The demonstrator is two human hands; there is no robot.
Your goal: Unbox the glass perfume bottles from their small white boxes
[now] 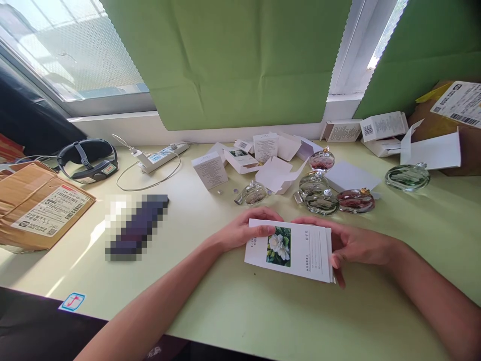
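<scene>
Between my hands is a white perfume box (298, 253), flat-looking, with a green picture of a white flower and printed text on its upper face. My left hand (251, 228) grips its left end, thumb on top by the picture and fingers behind the far edge. Closed round the right end is my right hand (355, 245), its thumb at the edge and some fingers hidden beneath. Just beyond lie several round glass perfume bottles; the nearest are a clear bottle (322, 202) and a reddish one (355, 201).
Opened white boxes (276, 173) lie behind the bottles. Another bottle (408, 177) stands at right before a brown carton (451, 145). Toward the left are a power strip (164, 157) with a cable, a head strap (88, 163), a brown parcel (45, 210) and a pixelated dark object (139, 228).
</scene>
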